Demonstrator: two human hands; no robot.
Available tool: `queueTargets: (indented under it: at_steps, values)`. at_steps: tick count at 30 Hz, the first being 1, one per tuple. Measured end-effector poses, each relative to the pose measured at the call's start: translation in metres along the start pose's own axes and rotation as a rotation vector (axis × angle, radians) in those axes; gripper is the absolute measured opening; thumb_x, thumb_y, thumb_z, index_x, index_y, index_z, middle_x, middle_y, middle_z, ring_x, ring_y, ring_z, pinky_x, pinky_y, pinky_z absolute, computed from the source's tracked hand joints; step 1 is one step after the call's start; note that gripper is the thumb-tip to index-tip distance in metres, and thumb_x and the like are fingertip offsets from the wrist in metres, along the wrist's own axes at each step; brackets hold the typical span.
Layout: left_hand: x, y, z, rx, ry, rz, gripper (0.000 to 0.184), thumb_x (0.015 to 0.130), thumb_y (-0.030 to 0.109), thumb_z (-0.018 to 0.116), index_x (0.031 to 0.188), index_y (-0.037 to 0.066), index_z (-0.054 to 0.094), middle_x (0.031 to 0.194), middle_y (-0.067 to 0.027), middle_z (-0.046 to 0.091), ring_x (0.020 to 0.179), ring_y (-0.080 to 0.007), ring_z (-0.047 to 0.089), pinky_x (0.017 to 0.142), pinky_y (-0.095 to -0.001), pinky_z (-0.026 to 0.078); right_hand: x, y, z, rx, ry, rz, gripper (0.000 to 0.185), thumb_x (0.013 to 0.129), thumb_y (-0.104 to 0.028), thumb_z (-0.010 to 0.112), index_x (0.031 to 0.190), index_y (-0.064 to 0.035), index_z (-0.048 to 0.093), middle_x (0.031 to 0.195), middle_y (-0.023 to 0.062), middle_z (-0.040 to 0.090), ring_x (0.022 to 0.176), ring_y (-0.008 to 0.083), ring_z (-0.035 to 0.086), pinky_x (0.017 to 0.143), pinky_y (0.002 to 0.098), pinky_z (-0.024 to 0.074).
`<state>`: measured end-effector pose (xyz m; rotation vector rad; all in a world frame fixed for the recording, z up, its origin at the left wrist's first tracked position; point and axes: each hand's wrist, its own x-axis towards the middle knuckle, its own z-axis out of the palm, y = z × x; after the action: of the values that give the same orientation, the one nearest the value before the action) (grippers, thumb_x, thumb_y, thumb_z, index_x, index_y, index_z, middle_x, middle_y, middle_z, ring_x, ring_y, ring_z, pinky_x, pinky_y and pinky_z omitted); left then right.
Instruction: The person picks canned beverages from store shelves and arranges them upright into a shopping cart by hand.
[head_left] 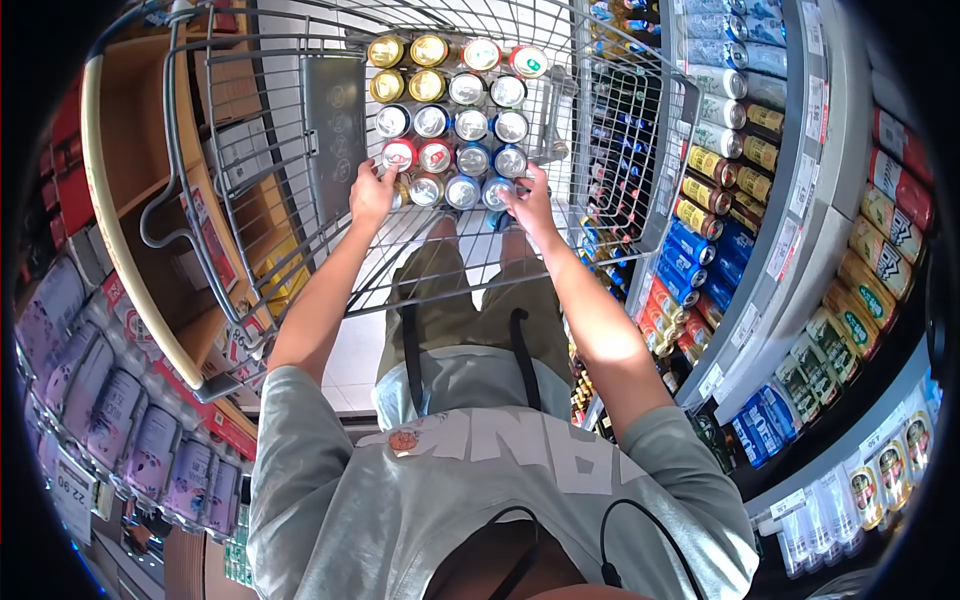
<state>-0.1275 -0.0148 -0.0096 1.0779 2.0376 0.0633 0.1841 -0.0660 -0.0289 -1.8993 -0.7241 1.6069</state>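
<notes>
Rows of upright drink cans stand inside the wire shopping cart [345, 60], gold-topped ones [429, 50] at the far left and silver-topped ones [471, 124] in the middle. My left hand [372, 192] curls its thumb and fingers against the outer side of a red can [399, 155] at the block's left edge. On the right edge, my right hand [530, 205] has its thumb and fingers at a blue can [497, 193] in the nearest row. The cans partly hide the fingertips of both hands.
On the right, shelves hold stacked cans [688, 245] and bottles behind price strips [785, 250]. A wooden shelf unit [140, 200] stands left of the cart, with packs of purple cans [115, 415] nearer me. The cart's handle bar [480, 290] crosses over my legs.
</notes>
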Motion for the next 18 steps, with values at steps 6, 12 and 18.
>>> queueTargets:
  at_steps: [6, 12, 18]
  values:
    - [-0.006, -0.002, 0.0, 0.018, 0.0, 0.006, 0.066, 0.09, 0.048, 0.07, 0.134, 0.001, 0.055, 0.129, -0.0212, 0.066, 0.12, -0.0371, 0.064, 0.102, -0.0442, 0.049, -0.003, -0.009, -0.005, -0.01, -0.02, 0.042, 0.082, 0.083, -0.006, 0.081, 0.151, -0.0105, 0.035, 0.129, 0.0187, 0.058, 0.099, 0.024, 0.065, 0.07, 0.0335, 0.0571]
    - [-0.006, -0.011, 0.006, -0.237, -0.01, 0.041, 0.065, 0.083, 0.032, 0.081, 0.132, -0.001, 0.055, 0.128, -0.0203, 0.066, 0.117, -0.0298, 0.066, 0.101, -0.0386, 0.05, -0.002, -0.009, -0.009, -0.007, -0.029, 0.04, 0.081, 0.084, -0.005, 0.079, 0.152, -0.0119, 0.036, 0.128, 0.0168, 0.058, 0.103, 0.0233, 0.064, 0.068, 0.0314, 0.0571]
    - [0.008, -0.033, 0.023, -0.562, -0.188, 0.151, 0.083, 0.075, 0.003, 0.083, 0.144, -0.005, 0.037, 0.139, -0.0188, 0.056, 0.127, -0.0259, 0.057, 0.107, -0.0362, 0.047, 0.008, 0.005, -0.013, -0.047, -0.051, -0.018, 0.083, 0.083, -0.007, 0.082, 0.152, -0.0096, 0.036, 0.124, 0.0164, 0.06, 0.107, 0.025, 0.065, 0.083, 0.0361, 0.0563]
